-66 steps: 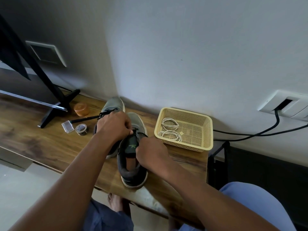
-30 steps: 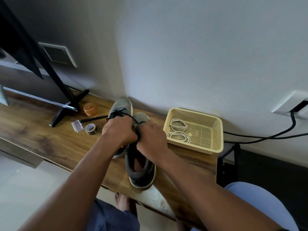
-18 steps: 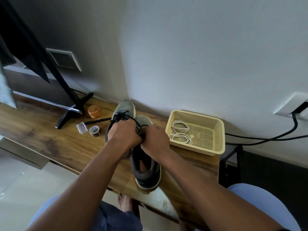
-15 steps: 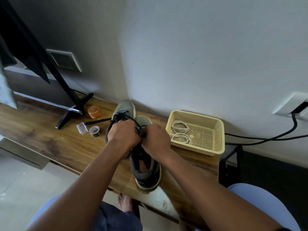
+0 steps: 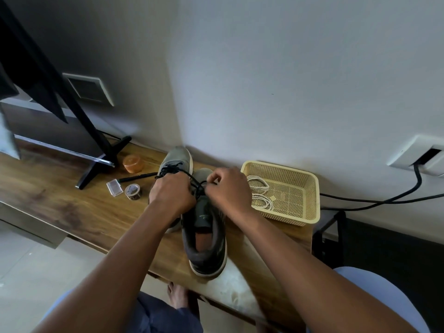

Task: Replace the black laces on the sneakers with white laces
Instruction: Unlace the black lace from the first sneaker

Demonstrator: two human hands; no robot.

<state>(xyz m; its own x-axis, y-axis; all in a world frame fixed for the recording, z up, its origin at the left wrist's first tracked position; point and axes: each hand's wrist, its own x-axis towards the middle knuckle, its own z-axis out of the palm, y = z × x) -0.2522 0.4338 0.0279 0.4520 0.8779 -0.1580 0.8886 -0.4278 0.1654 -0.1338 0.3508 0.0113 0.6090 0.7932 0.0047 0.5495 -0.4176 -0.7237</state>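
Wooden tabletop (image 5: 62, 207) against a pale wall carries two grey sneakers side by side, the near sneaker (image 5: 204, 239) heel-first toward the viewer, the far sneaker (image 5: 176, 162) partly behind the left hand (image 5: 171, 197). Both hands curl over the near shoe's black lace (image 5: 195, 182), the right hand (image 5: 227, 188) seemingly pinching it, though fingertips are hidden. White laces (image 5: 260, 192) lie coiled in the yellow basket (image 5: 310, 195) just right.
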